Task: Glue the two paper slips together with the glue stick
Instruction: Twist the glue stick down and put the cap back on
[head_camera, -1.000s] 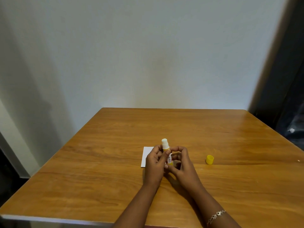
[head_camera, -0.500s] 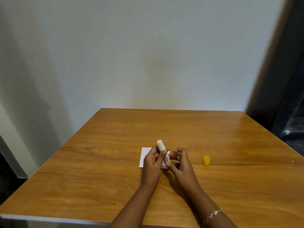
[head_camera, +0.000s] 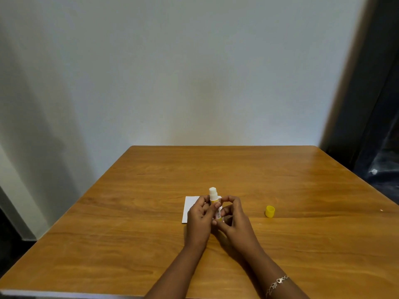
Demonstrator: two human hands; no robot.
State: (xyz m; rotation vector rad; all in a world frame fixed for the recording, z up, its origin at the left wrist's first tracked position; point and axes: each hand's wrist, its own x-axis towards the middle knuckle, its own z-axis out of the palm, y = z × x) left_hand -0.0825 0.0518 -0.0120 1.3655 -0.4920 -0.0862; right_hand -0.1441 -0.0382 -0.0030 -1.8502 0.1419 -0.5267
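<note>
Both hands hold the uncapped glue stick [head_camera: 213, 196] upright above the table's middle. Its white glue tip sticks out above the yellow collar. My left hand [head_camera: 199, 221] wraps the tube's body, thumb across the label. My right hand [head_camera: 234, 221] pinches the tube's yellow base with its fingertips. White paper [head_camera: 191, 207] lies flat on the table just behind and under my hands, mostly covered by them; I cannot tell whether it is one slip or two.
The yellow cap [head_camera: 269, 211] stands on the wooden table [head_camera: 302, 244] to the right of my hands. A plain wall rises behind the table's far edge. A dark doorway area lies at the far right.
The glue stick has stayed in both hands, tilting slightly and then standing upright again. My right fingers have shifted around the base. The cap has not moved.
</note>
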